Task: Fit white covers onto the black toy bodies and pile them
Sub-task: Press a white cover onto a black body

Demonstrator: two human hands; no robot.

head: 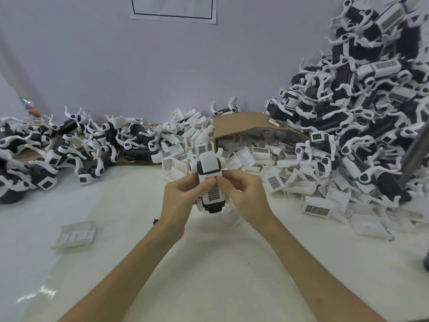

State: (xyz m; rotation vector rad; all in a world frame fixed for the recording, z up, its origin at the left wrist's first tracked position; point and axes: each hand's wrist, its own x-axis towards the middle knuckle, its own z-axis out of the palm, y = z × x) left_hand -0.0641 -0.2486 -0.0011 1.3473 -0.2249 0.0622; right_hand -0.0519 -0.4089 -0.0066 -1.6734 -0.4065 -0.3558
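In the head view, both hands meet above the middle of the white bench [209, 263]. The left hand [181, 196] and the right hand [246, 194] hold together one toy body [210, 169], black with white parts, which points away from the person. The fingers of both hands are curled round its sides. The two thumbs press side by side on a white cover [214, 194] with a dark grid, which lies on the top of the toy body toward its near end. If the cover sits fully in its place, I cannot tell.

Far behind the hands, a heap of loose covers [255, 156] spreads from the centre toward the right, partly under a brown cardboard box [241, 123]. At the far right, a tall pile of toys [362, 108] rises against the wall. At the far left, a lower group of toys [76, 147] lies on the bench. One single cover [75, 235] lies alone at the near left, well apart from the hands. On the wall at the top hangs a paper sheet [174, 10] with a black frame.
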